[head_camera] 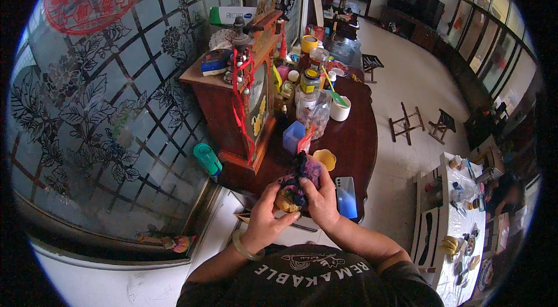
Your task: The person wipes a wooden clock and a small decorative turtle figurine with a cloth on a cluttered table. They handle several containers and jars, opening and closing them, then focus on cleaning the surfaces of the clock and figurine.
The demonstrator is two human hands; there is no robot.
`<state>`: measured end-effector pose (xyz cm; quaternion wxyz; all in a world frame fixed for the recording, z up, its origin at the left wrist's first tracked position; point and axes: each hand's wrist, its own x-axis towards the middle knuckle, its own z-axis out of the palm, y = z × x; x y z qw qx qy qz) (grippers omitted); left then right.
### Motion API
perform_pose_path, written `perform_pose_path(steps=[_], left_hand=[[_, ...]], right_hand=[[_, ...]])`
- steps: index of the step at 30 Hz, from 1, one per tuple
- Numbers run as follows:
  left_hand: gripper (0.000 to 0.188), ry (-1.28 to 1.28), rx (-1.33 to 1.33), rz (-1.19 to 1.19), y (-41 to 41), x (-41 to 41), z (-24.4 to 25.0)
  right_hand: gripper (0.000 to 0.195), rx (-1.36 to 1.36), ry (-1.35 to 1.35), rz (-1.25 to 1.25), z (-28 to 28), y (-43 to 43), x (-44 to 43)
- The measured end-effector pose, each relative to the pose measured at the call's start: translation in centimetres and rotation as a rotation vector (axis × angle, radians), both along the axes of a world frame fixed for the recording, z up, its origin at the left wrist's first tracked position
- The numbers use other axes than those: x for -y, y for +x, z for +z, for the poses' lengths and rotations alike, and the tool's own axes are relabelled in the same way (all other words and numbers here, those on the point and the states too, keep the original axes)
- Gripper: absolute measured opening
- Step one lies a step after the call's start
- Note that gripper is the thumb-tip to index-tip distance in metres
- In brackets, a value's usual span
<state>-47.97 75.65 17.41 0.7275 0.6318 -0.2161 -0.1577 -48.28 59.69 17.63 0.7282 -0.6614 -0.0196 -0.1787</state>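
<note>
Both my hands hold a small bundle of dark purple patterned cloth (pixel 308 170) over the near edge of a dark wooden table. My left hand (pixel 269 215), with a pale bangle at its wrist, is closed around a rounded yellowish-brown thing (pixel 287 201) at the bundle's lower end; what it is I cannot tell. The fingers of my right hand (pixel 320 197) grip the cloth from the right, the thumb on top. Just beyond the bundle lies a yellow scalloped dish (pixel 325 159). A smartphone (pixel 346 197) rests on the table beside my right hand.
On the table (pixel 359 132) stand a wooden clock (pixel 231 119) with red ribbons, a plastic bag (pixel 314 111), a white cup (pixel 340 111) and several jars. A teal bottle (pixel 207 159) is left of the clock. Folding stools (pixel 406 124) stand right; a person (pixel 505 196) is at the far right.
</note>
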Motion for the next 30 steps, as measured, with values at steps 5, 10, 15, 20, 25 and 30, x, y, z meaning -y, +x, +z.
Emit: perform_pose_path(steps=[5, 10, 15, 20, 25, 30], left_hand=[[0.070, 0.031, 0.073, 0.025, 0.2, 0.0, -0.4], [0.075, 0.014, 0.007, 0.001, 0.2, -0.1, 0.1], [0.076, 0.020, -0.008, 0.016, 0.1, -0.1, 0.3], [0.077, -0.004, -0.001, 0.026, 0.3, 0.1, 0.3], [0.076, -0.001, -0.003, 0.027, 0.5, 0.0, -0.1], [0.083, -0.028, 0.017, 0.014, 0.9, -0.1, -0.7]], right_hand=[[0.044, -0.017, 0.023, -0.013, 0.4, 0.2, -0.1], [0.042, -0.018, -0.002, -0.031, 0.4, 0.3, -0.1], [0.041, -0.021, 0.033, -0.014, 0.1, 0.7, 0.0], [0.039, -0.053, 0.088, 0.004, 0.0, 0.9, 0.1], [0.038, -0.047, 0.086, -0.002, 0.0, 1.2, 0.1], [0.037, -0.093, 0.201, 0.039, -0.9, 1.9, 0.3]])
